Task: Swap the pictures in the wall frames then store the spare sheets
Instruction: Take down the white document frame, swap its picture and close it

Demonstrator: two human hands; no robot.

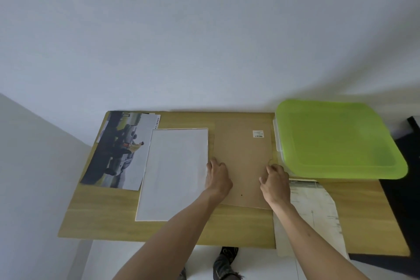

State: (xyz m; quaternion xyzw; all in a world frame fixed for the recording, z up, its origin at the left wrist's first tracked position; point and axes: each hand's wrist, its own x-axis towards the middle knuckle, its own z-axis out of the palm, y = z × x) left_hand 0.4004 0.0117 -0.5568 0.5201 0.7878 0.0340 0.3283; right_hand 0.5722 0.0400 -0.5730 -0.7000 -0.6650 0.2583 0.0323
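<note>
Frame backing board (242,161), brown and bearing a small white label near its far right corner, lay flat at the middle of a wooden table (102,223) as a person worked its two long edges. At the board's left edge the left hand (217,177) rested with fingers curled over the rim; at its right edge the right hand (273,180) pinched what looked like a small tab or notch, apparently to free or seat the back. Left of the board, touching it, lay a white sheet (175,173), and beyond that a car picture (118,152), seemingly laid out ready for the swap. Right of the board sat a green-lidded storage box (336,138), probably meant for the spare sheets, with a printed paper (313,211) before it.
</note>
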